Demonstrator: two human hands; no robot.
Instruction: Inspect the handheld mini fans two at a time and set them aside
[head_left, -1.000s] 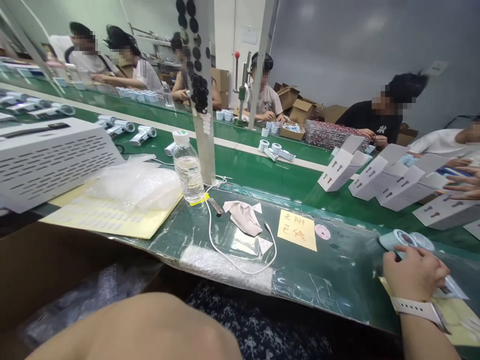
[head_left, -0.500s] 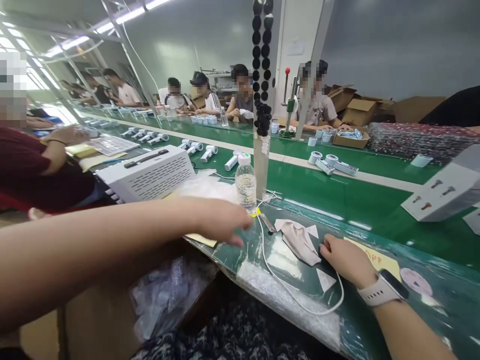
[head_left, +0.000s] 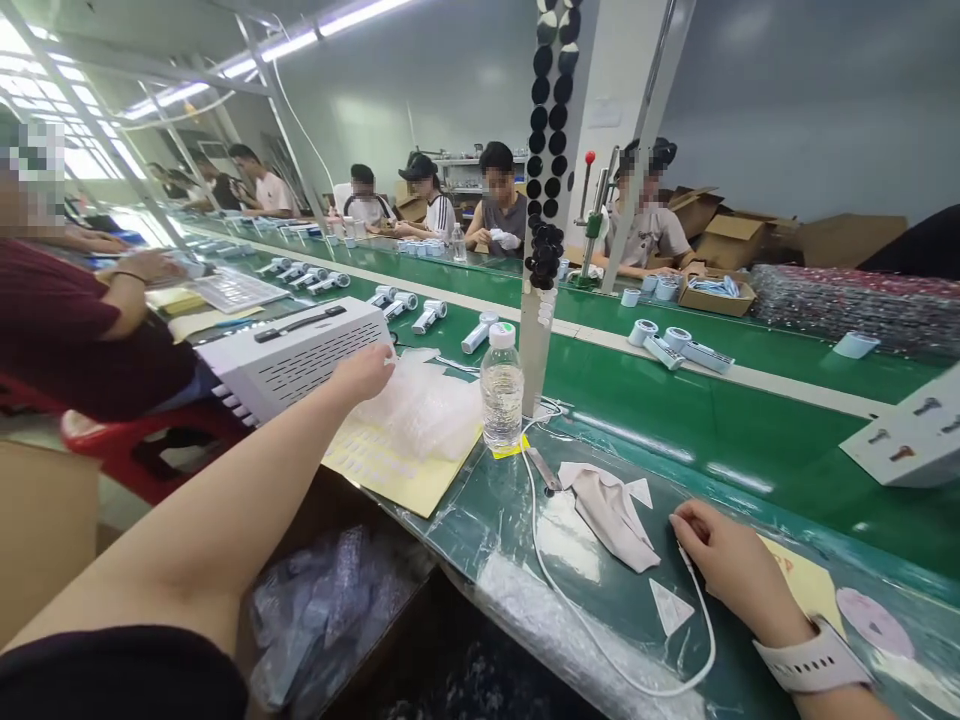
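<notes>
My left hand (head_left: 365,372) reaches out at the left edge of a pile of clear bubble-wrap bags (head_left: 435,405), in front of a white slotted metal box (head_left: 315,350). Its fingers are curled down on the wrap, the tips partly hidden. To the right, my right hand (head_left: 724,560), with a watch strap at the wrist, is closed just above the table. Its thumb and finger pinch the end of a white cable (head_left: 577,625), which loops over the table edge. A crumpled beige cloth (head_left: 611,515) lies left of this hand, with white triangular pieces (head_left: 670,607) beside it.
A water bottle (head_left: 502,390) stands by a post (head_left: 534,350) hung with black discs. Yellow sheets (head_left: 405,480) lie under the bags. Beyond runs a green conveyor (head_left: 600,370) carrying white-and-blue devices (head_left: 430,316). Below left, a box holds bubble-wrapped items (head_left: 337,610). A co-worker (head_left: 82,310) sits left.
My left hand has moved left and away from me, from near the bottle to the bubble-wrap bags. The view has shifted slightly; my right hand stays near the cloth.
</notes>
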